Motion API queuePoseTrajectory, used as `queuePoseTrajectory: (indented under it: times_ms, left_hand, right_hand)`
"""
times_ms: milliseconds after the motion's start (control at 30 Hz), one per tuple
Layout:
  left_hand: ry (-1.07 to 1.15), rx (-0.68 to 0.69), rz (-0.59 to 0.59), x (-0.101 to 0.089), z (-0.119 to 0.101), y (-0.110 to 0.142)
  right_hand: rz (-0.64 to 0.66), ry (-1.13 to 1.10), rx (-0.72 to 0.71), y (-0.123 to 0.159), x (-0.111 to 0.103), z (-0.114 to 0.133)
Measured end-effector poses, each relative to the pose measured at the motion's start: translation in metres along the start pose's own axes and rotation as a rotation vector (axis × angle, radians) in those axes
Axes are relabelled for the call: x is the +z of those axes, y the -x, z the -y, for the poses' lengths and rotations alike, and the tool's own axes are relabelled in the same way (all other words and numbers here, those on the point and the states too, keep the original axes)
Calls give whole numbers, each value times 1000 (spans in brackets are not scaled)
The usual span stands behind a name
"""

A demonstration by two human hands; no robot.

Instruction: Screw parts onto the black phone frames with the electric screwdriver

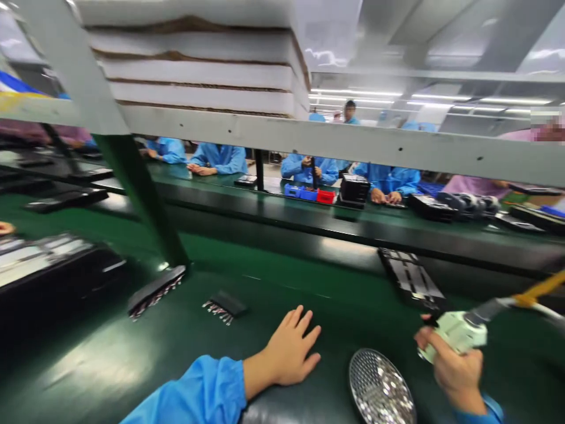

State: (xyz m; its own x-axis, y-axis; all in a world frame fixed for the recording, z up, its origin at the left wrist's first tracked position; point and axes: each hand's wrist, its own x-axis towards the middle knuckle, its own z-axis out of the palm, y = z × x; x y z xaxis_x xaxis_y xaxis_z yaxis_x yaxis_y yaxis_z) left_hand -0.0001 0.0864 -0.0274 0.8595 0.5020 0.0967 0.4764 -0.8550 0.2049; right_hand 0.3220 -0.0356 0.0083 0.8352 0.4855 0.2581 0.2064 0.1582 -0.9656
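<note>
My left hand is held over the dark green bench, fingers spread and nothing in it. At the right, my right hand is wrapped round a pale green electric screwdriver with a grey cable end at its back. Between the hands sits a round metal dish with many small shiny pieces in it, probably screws. Beyond my left hand lies a small black block with a row of thin pins or wires along one edge. A longer similar black strip rests to its left.
A green post and a white crossbar stand before me, with white foam sheets stacked above. Black trays lie at left and on the dark conveyor at right. Co-workers in blue sleeves sit opposite.
</note>
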Motion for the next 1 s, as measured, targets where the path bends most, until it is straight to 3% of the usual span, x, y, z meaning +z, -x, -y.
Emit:
queuePoseTrajectory:
  times_ms: [233,367,467,633,867,1000]
  left_hand:
    - [-36,-8,13,0,1,-3]
    - [-42,-28,17,-8,-1,-9]
    - [-31,-58,18,-19,-4,-31]
    - [13,22,33,-25,-20,-102]
    - [49,93,17,4,-77,-221]
    - [20,137,68,8,-100,-282]
  right_hand:
    - [48,-39,-9,1,14,4]
    - [37,-4,-15,-3,10,12]
    - [-14,58,-20,-13,2,16]
    - [-176,171,-20,-34,-20,20]
    - [-318,255,-28,-50,-57,37]
    - [-337,284,-20,-52,-70,45]
